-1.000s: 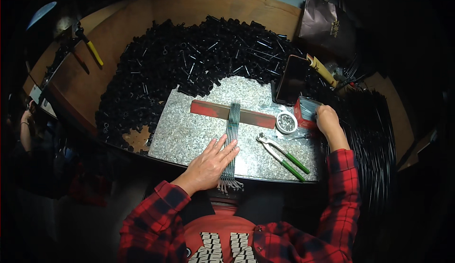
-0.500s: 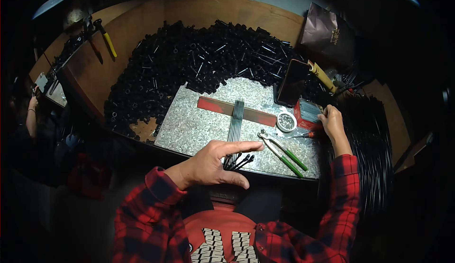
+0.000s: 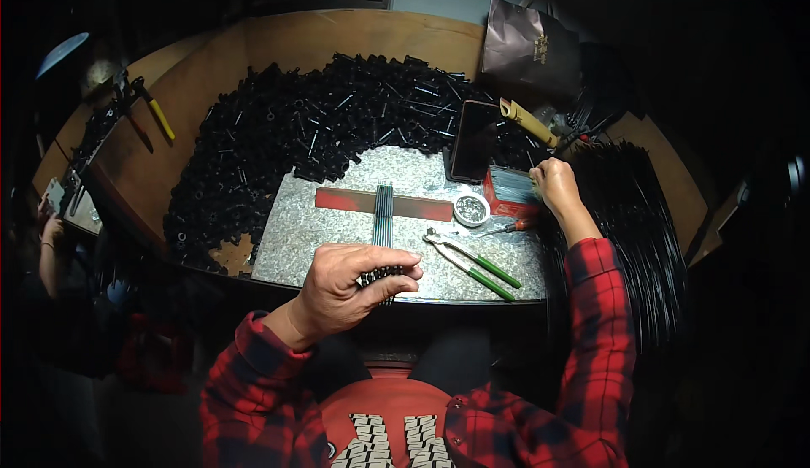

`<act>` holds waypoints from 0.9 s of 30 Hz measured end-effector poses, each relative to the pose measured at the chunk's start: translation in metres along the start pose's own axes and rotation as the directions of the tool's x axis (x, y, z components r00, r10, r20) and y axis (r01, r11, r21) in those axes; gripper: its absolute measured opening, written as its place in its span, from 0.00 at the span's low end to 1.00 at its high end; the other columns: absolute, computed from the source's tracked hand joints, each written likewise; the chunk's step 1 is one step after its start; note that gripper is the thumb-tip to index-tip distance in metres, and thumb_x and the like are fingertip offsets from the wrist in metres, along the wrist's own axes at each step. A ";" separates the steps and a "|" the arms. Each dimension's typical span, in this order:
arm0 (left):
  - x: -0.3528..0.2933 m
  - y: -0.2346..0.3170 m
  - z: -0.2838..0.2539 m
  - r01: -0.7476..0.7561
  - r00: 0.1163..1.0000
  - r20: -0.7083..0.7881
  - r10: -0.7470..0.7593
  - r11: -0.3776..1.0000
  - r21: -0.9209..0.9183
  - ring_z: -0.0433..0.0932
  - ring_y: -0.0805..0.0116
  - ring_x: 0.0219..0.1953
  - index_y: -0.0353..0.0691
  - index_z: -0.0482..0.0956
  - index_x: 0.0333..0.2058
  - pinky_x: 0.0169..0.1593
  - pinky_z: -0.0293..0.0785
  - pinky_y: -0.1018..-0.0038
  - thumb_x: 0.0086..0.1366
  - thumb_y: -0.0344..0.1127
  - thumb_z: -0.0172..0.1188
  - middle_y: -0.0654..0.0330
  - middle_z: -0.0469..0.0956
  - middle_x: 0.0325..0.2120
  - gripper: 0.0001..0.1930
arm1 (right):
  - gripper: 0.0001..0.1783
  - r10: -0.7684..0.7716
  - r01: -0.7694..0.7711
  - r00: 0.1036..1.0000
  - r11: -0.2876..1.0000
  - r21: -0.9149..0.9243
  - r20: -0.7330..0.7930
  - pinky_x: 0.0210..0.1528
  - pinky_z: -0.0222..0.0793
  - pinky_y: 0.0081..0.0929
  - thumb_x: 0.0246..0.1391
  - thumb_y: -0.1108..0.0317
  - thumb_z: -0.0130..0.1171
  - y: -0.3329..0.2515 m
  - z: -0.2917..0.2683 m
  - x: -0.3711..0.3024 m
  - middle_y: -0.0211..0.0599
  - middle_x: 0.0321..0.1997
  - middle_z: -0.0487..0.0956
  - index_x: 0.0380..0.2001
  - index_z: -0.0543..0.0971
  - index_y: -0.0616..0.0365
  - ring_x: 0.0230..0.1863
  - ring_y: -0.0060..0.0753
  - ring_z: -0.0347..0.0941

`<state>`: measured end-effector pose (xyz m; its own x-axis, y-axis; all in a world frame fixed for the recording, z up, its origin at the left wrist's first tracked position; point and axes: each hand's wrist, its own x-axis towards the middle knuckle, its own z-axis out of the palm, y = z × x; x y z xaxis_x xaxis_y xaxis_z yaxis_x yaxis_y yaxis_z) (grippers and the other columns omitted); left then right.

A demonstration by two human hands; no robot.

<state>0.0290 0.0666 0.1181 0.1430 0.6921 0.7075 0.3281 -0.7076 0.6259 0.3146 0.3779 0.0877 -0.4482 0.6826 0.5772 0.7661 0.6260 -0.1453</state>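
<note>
My left hand (image 3: 350, 281) curls around the near ends of a bundle of thin dark rods (image 3: 383, 219); small black heads show between thumb and fingers. The far part of the bundle lies across a flat red-and-brown bar (image 3: 342, 200) on a speckled board (image 3: 291, 244). At the right, my right hand (image 3: 558, 188) is at the edge of a red box (image 3: 504, 208) filled with thin pale strips. Its fingers are pinched together; what they hold is hidden. Between the hands lie green-handled pincers (image 3: 477, 271), a round white dish (image 3: 471, 210) of small shiny pieces and a red-handled screwdriver (image 3: 513, 226).
A heap of black parts (image 3: 321, 118) fills the wooden-walled tray (image 3: 194, 139). Behind the box, a phone (image 3: 472, 143) leans upright. A paper bag (image 3: 527, 50) stands at the back right. Long black rods (image 3: 633, 240) hang at the right. At far left, another person's hand (image 3: 51, 230) shows.
My left hand has closed from a wide-open thumb and fingers around the rods' near ends. My right hand stays at the red box. The whole view has shifted.
</note>
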 end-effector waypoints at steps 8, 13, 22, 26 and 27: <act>0.000 -0.003 -0.006 0.055 0.998 -0.036 -0.056 0.998 -0.015 0.83 0.67 0.32 0.33 0.80 0.35 0.38 0.79 0.77 0.54 0.25 0.66 0.54 0.82 0.28 0.09 | 0.09 0.006 0.002 0.993 0.998 0.070 -0.114 0.28 0.68 0.35 0.50 0.73 0.58 -0.021 -0.006 0.000 0.51 0.20 0.75 0.21 0.76 0.67 0.23 0.48 0.74; 0.002 -0.006 -0.006 0.162 0.983 -0.076 -0.169 0.982 -0.093 0.83 0.68 0.33 0.31 0.81 0.33 0.38 0.80 0.78 0.54 0.23 0.65 0.53 0.82 0.28 0.07 | 0.05 0.019 -0.082 0.994 0.789 0.608 0.109 0.30 0.72 0.18 0.57 0.77 0.53 -0.134 -0.058 -0.023 0.35 0.28 0.78 0.37 0.73 0.66 0.28 0.22 0.76; 0.002 -0.010 -0.002 0.121 0.982 -0.136 -0.130 0.990 -0.075 0.82 0.70 0.30 0.34 0.82 0.32 0.34 0.78 0.78 0.54 0.27 0.67 0.55 0.82 0.27 0.06 | 0.24 -0.577 0.526 0.817 0.737 0.424 -0.013 0.21 0.68 0.28 0.45 0.81 0.58 -0.219 -0.112 -0.075 0.37 0.24 0.70 0.49 0.75 0.56 0.21 0.34 0.71; 0.003 -0.009 -0.002 0.111 0.988 -0.102 -0.115 0.993 -0.047 0.83 0.68 0.31 0.32 0.81 0.33 0.36 0.79 0.77 0.54 0.26 0.66 0.54 0.82 0.28 0.07 | 0.25 -0.601 0.569 0.799 0.749 0.340 -0.012 0.19 0.67 0.28 0.44 0.77 0.58 -0.219 -0.114 -0.077 0.33 0.24 0.68 0.49 0.76 0.53 0.21 0.31 0.70; 0.002 -0.008 -0.002 0.112 0.988 -0.102 -0.116 0.993 -0.047 0.83 0.68 0.31 0.32 0.81 0.33 0.36 0.79 0.77 0.54 0.26 0.66 0.54 0.82 0.28 0.07 | 0.25 -0.601 0.569 0.799 0.749 0.341 -0.012 0.19 0.67 0.28 0.44 0.77 0.58 -0.219 -0.114 -0.077 0.33 0.24 0.68 0.49 0.76 0.53 0.21 0.31 0.70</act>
<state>0.0249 0.0735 0.1150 0.0080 0.7513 0.6599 0.2977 -0.6318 0.7157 0.2336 0.1449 0.1670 -0.8133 0.1644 0.5581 0.1618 0.9853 -0.0545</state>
